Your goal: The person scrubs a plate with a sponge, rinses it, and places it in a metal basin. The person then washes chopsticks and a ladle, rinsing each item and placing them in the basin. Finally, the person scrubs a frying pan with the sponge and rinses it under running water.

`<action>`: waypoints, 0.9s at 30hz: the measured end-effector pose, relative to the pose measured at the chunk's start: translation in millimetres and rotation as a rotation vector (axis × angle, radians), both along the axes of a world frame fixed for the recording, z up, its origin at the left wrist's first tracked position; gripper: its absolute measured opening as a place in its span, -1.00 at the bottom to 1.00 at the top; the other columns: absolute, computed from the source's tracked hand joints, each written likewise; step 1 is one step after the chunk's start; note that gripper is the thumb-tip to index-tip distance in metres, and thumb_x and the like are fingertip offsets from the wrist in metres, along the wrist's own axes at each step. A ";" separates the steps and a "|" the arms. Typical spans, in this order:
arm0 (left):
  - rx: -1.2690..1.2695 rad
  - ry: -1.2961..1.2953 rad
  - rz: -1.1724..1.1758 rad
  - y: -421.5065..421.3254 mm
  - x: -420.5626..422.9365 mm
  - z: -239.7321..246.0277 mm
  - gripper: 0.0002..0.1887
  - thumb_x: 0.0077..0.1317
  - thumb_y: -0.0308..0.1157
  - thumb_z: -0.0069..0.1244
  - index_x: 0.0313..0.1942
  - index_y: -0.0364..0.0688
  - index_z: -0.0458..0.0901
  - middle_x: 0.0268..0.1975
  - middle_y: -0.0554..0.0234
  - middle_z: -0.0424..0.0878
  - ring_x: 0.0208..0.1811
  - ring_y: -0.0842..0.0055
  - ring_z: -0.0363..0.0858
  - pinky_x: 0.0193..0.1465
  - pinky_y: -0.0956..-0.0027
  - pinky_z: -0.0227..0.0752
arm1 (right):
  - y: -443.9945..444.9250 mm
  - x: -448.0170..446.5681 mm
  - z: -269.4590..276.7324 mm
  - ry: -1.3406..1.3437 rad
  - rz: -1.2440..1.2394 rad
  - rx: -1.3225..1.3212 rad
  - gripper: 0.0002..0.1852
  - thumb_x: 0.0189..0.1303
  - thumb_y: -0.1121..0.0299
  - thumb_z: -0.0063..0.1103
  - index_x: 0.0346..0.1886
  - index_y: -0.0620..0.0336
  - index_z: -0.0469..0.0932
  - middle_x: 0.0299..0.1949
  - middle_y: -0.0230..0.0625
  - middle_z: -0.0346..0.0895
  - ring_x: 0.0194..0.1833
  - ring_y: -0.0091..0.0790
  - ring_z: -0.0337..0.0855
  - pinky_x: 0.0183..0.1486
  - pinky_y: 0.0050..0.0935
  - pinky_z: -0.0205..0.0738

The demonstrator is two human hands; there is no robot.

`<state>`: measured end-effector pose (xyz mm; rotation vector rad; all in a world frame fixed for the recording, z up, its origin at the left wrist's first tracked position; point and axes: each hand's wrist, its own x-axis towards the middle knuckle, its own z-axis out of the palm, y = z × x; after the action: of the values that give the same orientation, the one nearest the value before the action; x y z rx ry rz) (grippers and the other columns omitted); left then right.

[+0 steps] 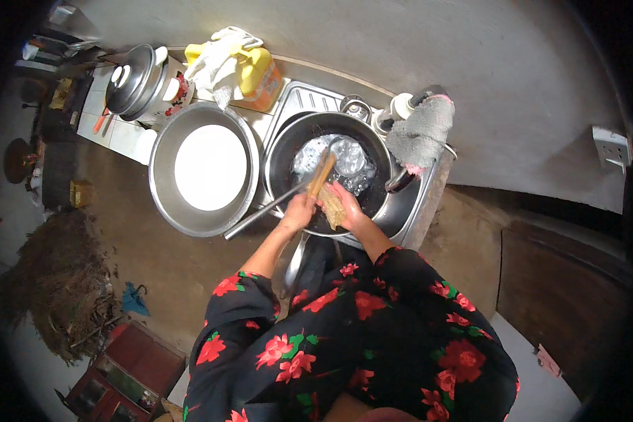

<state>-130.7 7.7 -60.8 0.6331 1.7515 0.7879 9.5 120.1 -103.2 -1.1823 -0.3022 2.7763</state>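
A black wok (282, 182) with soapy water in it sits over the steel sink. Over its near part, my left hand (299, 210) grips several wooden chopsticks (323, 173). My right hand (352, 208) holds a tan scrubbing cloth or loofah (333, 208) against their lower part. A metal ladle (349, 156) rests with its bowl in the water, and its long handle slants down left past my left hand over the wok's rim. Whether my left hand also holds that handle, I cannot tell.
Left of the wok stands a large aluminium basin (163, 203) with a white round item inside. Behind are a yellow jug (256, 68) with a white cloth and a lidded pot (137, 79). A grey cloth (419, 134) covers the tap at the right. The sink's drainboard (300, 97) lies behind.
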 end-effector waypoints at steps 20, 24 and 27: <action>0.000 0.345 -0.393 0.8 41.1 76.8 -0.65 0.53 -0.21 -0.25 -0.15 -0.39 0.45 -0.25 -0.45 0.62 -0.16 -0.29 0.60 -0.12 -0.21 0.43 | 76.6 -8.8 -11.6 -0.612 -0.205 0.481 -0.56 0.29 0.05 0.29 -0.25 0.36 0.66 -0.30 -0.19 0.69 -0.29 -0.30 0.69 -0.20 -0.30 0.56; 0.081 0.697 -0.725 -12.1 -9.6 101.5 -0.76 0.41 -0.36 -0.15 0.01 -0.26 0.33 -0.28 -0.23 0.68 -0.30 -0.07 0.71 -0.32 -0.09 0.55 | 111.3 16.7 9.8 -0.527 0.026 1.052 -0.54 0.41 0.02 0.13 -0.13 0.36 0.63 -0.17 -0.24 0.63 -0.12 -0.36 0.60 0.01 -0.35 0.45; 0.299 0.987 -0.851 5.4 -39.3 94.8 -0.80 0.30 -0.39 -0.10 -0.08 -0.17 0.45 -0.31 0.10 0.58 -0.30 0.19 0.71 -0.36 0.07 0.57 | 103.1 33.5 19.7 -0.034 0.422 1.430 -0.52 0.35 0.00 0.20 0.08 0.24 0.60 0.10 -0.08 0.55 0.17 -0.16 0.53 0.22 -0.18 0.41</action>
<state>-170.0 13.1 33.9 2.0475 1.8944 0.0846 43.0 223.2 -83.5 -0.7187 -2.1768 1.7902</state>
